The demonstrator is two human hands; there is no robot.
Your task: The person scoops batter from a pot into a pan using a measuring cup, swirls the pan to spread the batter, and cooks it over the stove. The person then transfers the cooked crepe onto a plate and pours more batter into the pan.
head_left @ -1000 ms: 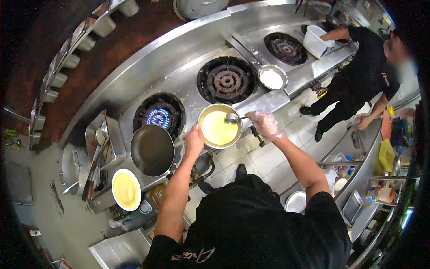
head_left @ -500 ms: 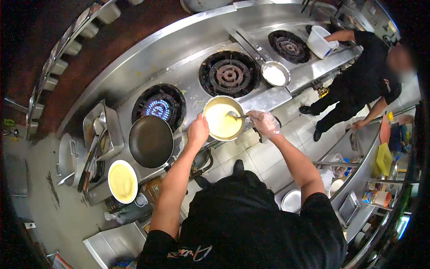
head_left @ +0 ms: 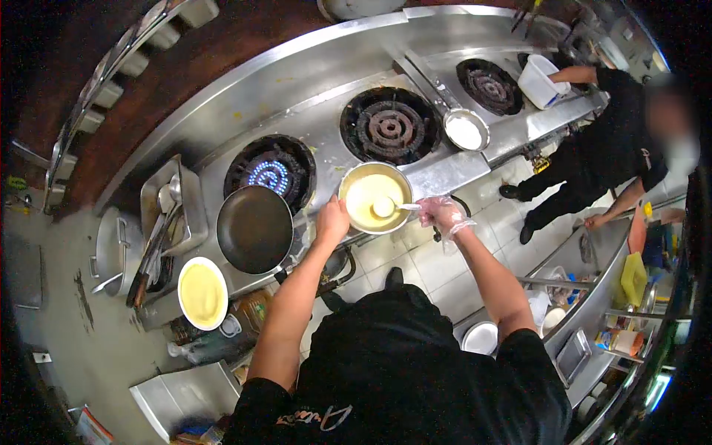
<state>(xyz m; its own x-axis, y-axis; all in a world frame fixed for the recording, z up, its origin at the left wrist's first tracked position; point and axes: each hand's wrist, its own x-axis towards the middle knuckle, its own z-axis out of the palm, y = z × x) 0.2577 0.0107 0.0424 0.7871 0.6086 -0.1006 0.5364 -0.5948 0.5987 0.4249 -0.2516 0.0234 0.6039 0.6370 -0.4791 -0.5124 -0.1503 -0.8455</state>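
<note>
My left hand (head_left: 334, 221) is closed on the left rim of a round metal pot (head_left: 375, 167) that holds pale yellow batter (head_left: 363, 194). In my right hand (head_left: 439, 213), which wears a clear plastic glove, is the handle of a ladle (head_left: 384, 207). The ladle's bowl sits at the batter's surface and looks filled with it. Left of the pot, a dark frying pan (head_left: 255, 230) stands partly over a lit burner (head_left: 269, 176). A white oval dish (head_left: 182, 297) with a smooth yellow layer is at the counter's front left.
A co-worker (head_left: 586, 141) stands at the right with one hand in a white bucket (head_left: 535, 83). A saucepan (head_left: 466, 130) with white contents sits between two unlit burners. Utensils lie in a metal container (head_left: 194, 215) at the left. Shelving (head_left: 578, 297) stands behind on the right.
The ladle has turned in the batter, its bowl now showing pale and full at the surface. My right hand has rotated slightly. My left hand stays on the pot.
</note>
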